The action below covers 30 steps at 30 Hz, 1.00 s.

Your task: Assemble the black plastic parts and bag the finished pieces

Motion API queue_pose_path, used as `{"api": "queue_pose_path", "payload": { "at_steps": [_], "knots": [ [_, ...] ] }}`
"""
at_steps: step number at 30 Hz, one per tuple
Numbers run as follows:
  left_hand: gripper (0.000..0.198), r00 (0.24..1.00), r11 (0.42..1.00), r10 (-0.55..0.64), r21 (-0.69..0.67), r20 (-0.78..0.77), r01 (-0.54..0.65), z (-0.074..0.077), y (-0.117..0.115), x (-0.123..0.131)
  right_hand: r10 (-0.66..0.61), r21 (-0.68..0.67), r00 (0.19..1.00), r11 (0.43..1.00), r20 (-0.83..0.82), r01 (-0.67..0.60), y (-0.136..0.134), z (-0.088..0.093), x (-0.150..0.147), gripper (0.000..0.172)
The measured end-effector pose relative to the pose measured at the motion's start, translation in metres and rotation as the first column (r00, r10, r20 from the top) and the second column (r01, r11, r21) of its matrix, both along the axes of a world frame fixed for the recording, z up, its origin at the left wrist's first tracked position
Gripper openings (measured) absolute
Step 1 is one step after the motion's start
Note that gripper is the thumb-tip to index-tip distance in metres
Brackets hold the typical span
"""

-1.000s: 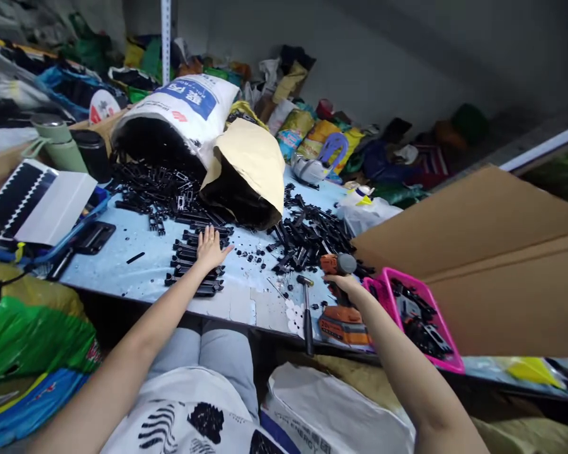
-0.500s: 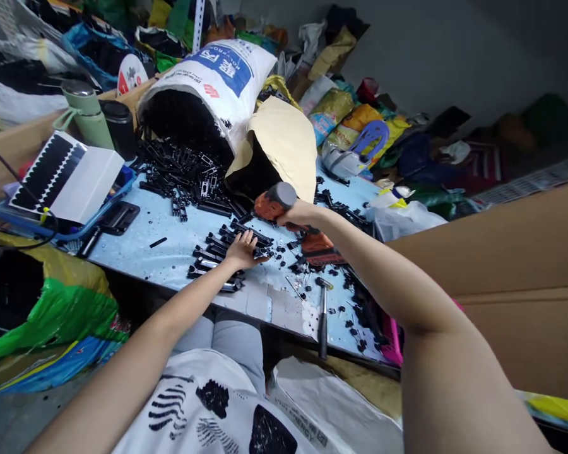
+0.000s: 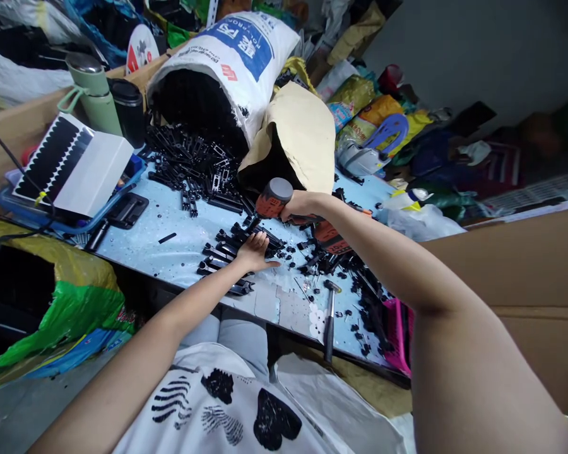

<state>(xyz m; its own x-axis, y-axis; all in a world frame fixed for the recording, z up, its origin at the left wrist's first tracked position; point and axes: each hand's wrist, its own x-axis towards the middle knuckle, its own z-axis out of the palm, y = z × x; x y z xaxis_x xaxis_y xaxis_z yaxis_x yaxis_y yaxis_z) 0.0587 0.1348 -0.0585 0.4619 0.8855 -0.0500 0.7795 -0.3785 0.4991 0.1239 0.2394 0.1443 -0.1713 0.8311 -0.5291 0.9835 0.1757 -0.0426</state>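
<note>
My right hand (image 3: 299,205) grips an orange and grey cordless drill (image 3: 271,200) by its handle. The drill's nose points down and left at the far end of a row of long black plastic parts (image 3: 214,260). Whether its tip touches a part is hard to make out. Across the right side of that row lies my left hand (image 3: 254,251), palm down, fingers stretched out and thumb spread to the right. Small black pieces (image 3: 288,252) are scattered just right of it. A hammer (image 3: 330,318) lies nearer me, its handle over the table edge.
A white sack (image 3: 246,47) spills a heap of black parts (image 3: 194,161) at the back, beside a tan paper bag (image 3: 307,129). On the left stand a blue tray (image 3: 88,227), a green flask (image 3: 94,94) and a black cup (image 3: 127,113). A pink basket (image 3: 397,340) sits at right.
The camera view has shifted, so the table appears farther right. Relative to the table, the drill has moved slightly left, closer to my left hand's fingers. My left hand stays on the row of parts.
</note>
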Motion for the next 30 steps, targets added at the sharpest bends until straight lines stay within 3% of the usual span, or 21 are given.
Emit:
{"api": "queue_pose_path", "payload": {
  "at_steps": [6, 12, 16, 20, 22, 30],
  "knots": [
    [0.097, 1.0, 0.998, -0.018, 0.063, 0.022, 0.017, -0.001, 0.003, -0.001, 0.09, -0.077, 0.996, 0.993, 0.0, -0.089, -0.028, 0.005, -0.012, 0.01],
    [0.099, 1.0, 0.999, -0.026, 0.03, 0.016, 0.025, 0.004, 0.006, 0.0, 0.133, -0.156, 0.991, 0.979, 0.015, -0.129, -0.033, 0.007, -0.038, 0.012],
    [0.1, 0.998, 0.999, 0.051, -0.002, 0.039, -0.051, 0.01, -0.026, -0.013, 0.199, -0.131, 0.979, 0.973, 0.044, -0.192, -0.048, 0.017, -0.044, 0.013],
    [0.108, 0.99, 0.991, 0.136, 0.002, 0.037, -0.136, 0.006, -0.076, -0.035, 0.215, -0.128, 0.976, 0.968, -0.028, -0.217, -0.067, 0.022, -0.048, 0.011],
    [0.109, 0.991, 0.991, 0.13, 0.009, 0.032, -0.13, 0.003, -0.09, -0.042, 0.228, -0.137, 0.973, 0.963, -0.042, -0.232, -0.07, 0.02, -0.053, 0.011],
    [0.104, 0.999, 0.999, 0.03, -0.016, 0.025, -0.029, 0.008, -0.088, -0.049, 0.315, -0.106, 0.948, 0.945, 0.048, -0.308, -0.068, 0.009, -0.077, 0.02]
  ]
}}
